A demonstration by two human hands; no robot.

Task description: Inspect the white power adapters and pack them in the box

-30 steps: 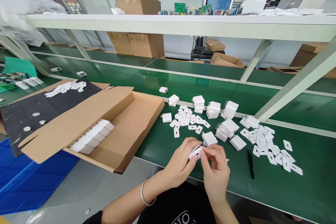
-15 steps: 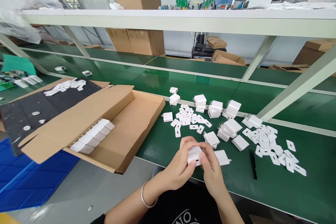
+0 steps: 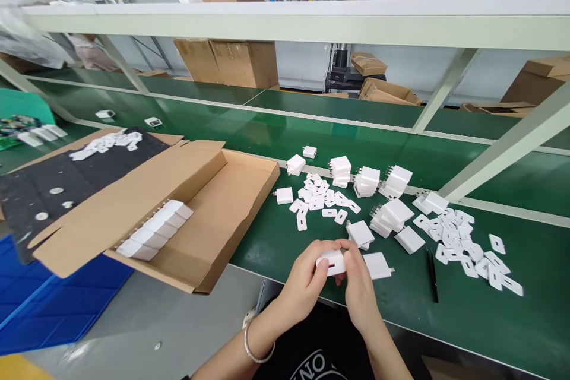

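Observation:
Both my hands hold one white charger body (image 3: pixel 332 262) over the near edge of the green belt (image 3: pixel 445 320). My left hand (image 3: pixel 305 282) grips it from the left, and my right hand (image 3: pixel 360 288) pinches it from the right. Another white charger (image 3: pixel 378 265) lies flat just right of my right hand. Stacks of white chargers (image 3: pixel 392 214) stand further back. Small white face plates (image 3: pixel 323 199) are scattered behind my hands, and a second heap of plates (image 3: pixel 467 243) lies to the right.
An open cardboard box (image 3: pixel 214 214) on the left holds a row of white chargers (image 3: pixel 154 231). Black tweezers (image 3: pixel 431 273) lie on the belt at right. A black sheet (image 3: pixel 53 184) with white parts sits far left. A white frame post (image 3: pixel 503 148) slants above the belt.
My hands have turned the charger between them and drawn it slightly nearer. A second charger now lies uncovered right of my right hand. The view has tipped downward.

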